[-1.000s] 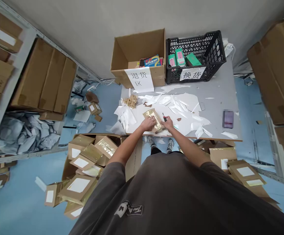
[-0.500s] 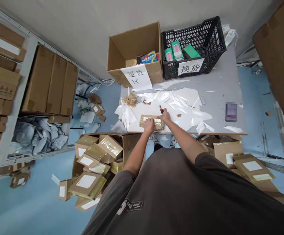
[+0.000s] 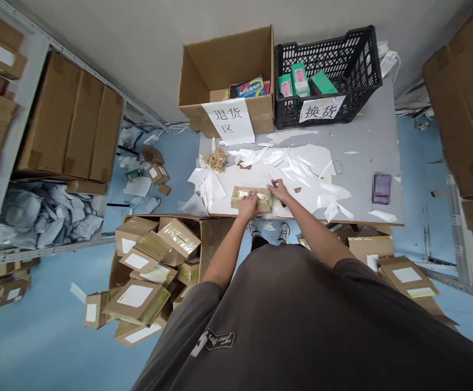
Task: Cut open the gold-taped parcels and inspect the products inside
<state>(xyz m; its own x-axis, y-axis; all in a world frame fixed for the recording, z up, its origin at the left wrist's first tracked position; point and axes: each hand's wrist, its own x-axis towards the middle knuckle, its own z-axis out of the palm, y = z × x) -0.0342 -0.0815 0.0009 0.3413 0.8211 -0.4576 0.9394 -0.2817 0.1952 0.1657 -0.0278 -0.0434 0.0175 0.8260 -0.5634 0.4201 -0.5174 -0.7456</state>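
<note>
A small cardboard box [image 3: 238, 204] wrapped in shiny yellowish tape lies flat near the table's front edge. My left hand [image 3: 248, 205] grips it from above, fingers bent over its middle. Just off the box's right end, my right hand [image 3: 279, 190] is closed around a utility knife [image 3: 273, 183]. The knife has a red and black body; its thin blade points away from me, up and to the left, apart from the box. Torn white paper strips [image 3: 289, 163] and a crumpled brown tape ball [image 3: 215, 159] lie beyond the box on the table.
Along the table's back stand an open carton [image 3: 228, 60] with a paper sign and a black plastic crate [image 3: 366, 70] holding green boxes. A phone [image 3: 382, 188] lies at right. Taped parcels [image 3: 136, 296] fill a big box at lower left; more parcels [image 3: 408, 274] sit lower right.
My right hand has drawn back from the box's right end, turning the knife so its blade shows clear of the box. My left hand stays on the box. The view has shifted slightly.
</note>
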